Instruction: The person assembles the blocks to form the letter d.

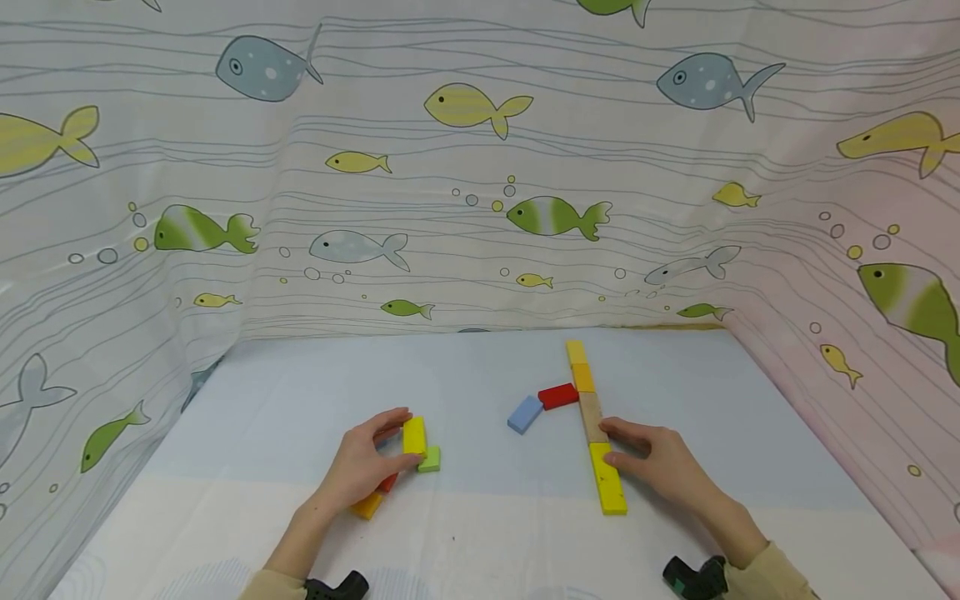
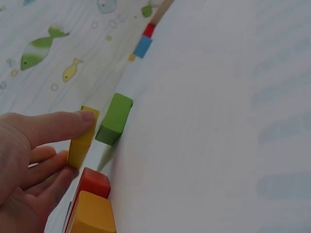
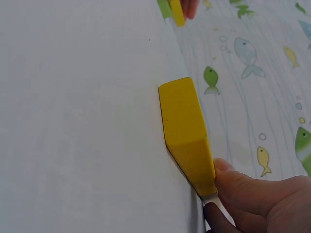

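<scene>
In the head view my left hand pinches a yellow block between thumb and fingers, just above a light green block. A red block and an orange block lie partly under that hand. My right hand touches the right side of a block row, its thumb by a long yellow block and a finger at a plain wood block. In the right wrist view the thumb lies against the long yellow block.
An orange-yellow block and a yellow block continue the row toward the back. From its left side branch a red block and a blue block. Fish-patterned cloth hangs behind the table.
</scene>
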Demonstrator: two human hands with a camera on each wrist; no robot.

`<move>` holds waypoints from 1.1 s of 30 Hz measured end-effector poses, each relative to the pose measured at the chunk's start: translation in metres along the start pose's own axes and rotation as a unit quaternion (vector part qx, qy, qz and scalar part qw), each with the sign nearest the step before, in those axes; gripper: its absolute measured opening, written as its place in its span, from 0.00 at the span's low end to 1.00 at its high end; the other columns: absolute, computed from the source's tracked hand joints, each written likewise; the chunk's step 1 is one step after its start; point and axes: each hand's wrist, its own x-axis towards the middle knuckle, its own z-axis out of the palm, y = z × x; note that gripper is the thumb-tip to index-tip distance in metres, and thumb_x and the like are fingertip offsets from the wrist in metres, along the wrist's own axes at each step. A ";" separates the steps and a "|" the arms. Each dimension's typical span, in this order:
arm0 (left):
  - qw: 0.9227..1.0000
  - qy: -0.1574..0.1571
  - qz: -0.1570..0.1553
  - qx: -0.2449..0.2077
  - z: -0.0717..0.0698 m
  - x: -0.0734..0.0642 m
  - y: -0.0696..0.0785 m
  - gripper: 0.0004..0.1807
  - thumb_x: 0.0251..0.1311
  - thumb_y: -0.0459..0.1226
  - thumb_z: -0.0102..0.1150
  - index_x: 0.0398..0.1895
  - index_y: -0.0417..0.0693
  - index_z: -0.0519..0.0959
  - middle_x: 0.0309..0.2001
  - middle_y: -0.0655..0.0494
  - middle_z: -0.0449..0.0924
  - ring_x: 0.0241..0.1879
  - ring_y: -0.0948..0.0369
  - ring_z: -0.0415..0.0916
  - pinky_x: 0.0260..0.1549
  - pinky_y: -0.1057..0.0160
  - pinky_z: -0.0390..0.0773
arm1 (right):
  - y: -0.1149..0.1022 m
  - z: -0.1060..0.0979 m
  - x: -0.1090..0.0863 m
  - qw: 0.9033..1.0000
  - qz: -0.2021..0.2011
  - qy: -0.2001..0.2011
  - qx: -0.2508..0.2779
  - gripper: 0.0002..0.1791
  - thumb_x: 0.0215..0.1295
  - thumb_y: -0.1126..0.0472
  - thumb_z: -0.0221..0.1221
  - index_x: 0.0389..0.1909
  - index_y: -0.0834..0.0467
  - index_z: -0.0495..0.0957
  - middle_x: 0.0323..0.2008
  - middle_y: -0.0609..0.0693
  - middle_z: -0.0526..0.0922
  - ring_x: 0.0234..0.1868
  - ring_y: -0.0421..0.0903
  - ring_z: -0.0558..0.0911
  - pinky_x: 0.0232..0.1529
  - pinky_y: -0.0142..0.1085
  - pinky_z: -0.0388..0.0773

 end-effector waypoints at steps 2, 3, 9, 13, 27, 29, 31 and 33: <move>1.000 -0.002 0.003 0.000 0.002 0.000 0.001 0.39 0.51 0.42 0.76 0.68 0.47 0.72 0.64 0.52 0.76 0.64 0.50 0.74 0.64 0.49 0.74 | 0.000 0.000 0.000 1.000 0.000 0.000 -0.001 0.30 0.62 0.51 0.68 0.66 0.52 0.76 0.61 0.48 0.81 0.67 0.55 0.74 0.65 0.55 0.72; 1.000 -0.003 0.005 -0.002 0.002 0.001 0.001 0.39 0.50 0.42 0.77 0.67 0.47 0.72 0.64 0.52 0.77 0.64 0.50 0.74 0.64 0.49 0.74 | 0.001 0.000 0.001 1.000 0.000 -0.001 0.001 0.30 0.62 0.51 0.68 0.66 0.52 0.76 0.61 0.47 0.81 0.67 0.55 0.74 0.65 0.54 0.72; 0.999 -0.020 0.010 -0.039 0.014 0.000 0.012 0.40 0.48 0.42 0.78 0.67 0.47 0.73 0.63 0.54 0.78 0.64 0.51 0.75 0.65 0.50 0.73 | 0.001 0.001 0.002 1.000 0.000 -0.005 0.005 0.31 0.62 0.51 0.68 0.66 0.52 0.76 0.62 0.47 0.81 0.68 0.54 0.74 0.66 0.54 0.72; 0.997 -0.050 0.018 -0.048 0.026 0.001 0.025 0.41 0.49 0.43 0.78 0.68 0.47 0.72 0.63 0.55 0.77 0.64 0.52 0.74 0.66 0.49 0.71 | 0.001 0.002 0.002 1.000 0.005 -0.003 0.006 0.31 0.62 0.52 0.68 0.66 0.52 0.76 0.61 0.47 0.81 0.68 0.54 0.74 0.66 0.54 0.71; 0.988 -0.131 0.078 -0.011 0.064 0.010 0.046 0.37 0.54 0.42 0.75 0.67 0.43 0.72 0.62 0.50 0.78 0.62 0.50 0.75 0.63 0.47 0.74 | -0.001 0.002 0.001 1.000 0.015 -0.003 0.010 0.31 0.62 0.51 0.68 0.66 0.51 0.75 0.62 0.46 0.81 0.69 0.54 0.73 0.67 0.55 0.70; 0.987 -0.140 0.081 -0.006 0.070 0.010 0.048 0.37 0.54 0.43 0.74 0.67 0.43 0.72 0.62 0.50 0.78 0.62 0.51 0.75 0.63 0.47 0.74 | -0.001 0.002 0.001 1.000 0.017 -0.003 0.011 0.31 0.62 0.51 0.68 0.66 0.51 0.75 0.62 0.46 0.81 0.69 0.54 0.73 0.67 0.55 0.70; 0.986 -0.145 0.084 0.001 0.074 0.009 0.050 0.37 0.54 0.43 0.74 0.67 0.43 0.72 0.62 0.51 0.78 0.61 0.52 0.75 0.63 0.47 0.74 | -0.002 0.001 0.001 1.000 0.019 -0.004 0.012 0.31 0.62 0.52 0.68 0.66 0.51 0.75 0.62 0.47 0.81 0.69 0.54 0.73 0.67 0.55 0.70; 0.986 -0.146 0.082 0.006 0.078 0.009 0.051 0.37 0.54 0.43 0.74 0.67 0.44 0.72 0.62 0.53 0.78 0.61 0.54 0.75 0.63 0.48 0.74 | -0.002 0.001 0.001 1.000 0.020 -0.004 0.011 0.31 0.62 0.52 0.68 0.66 0.51 0.76 0.62 0.47 0.81 0.69 0.54 0.73 0.67 0.55 0.70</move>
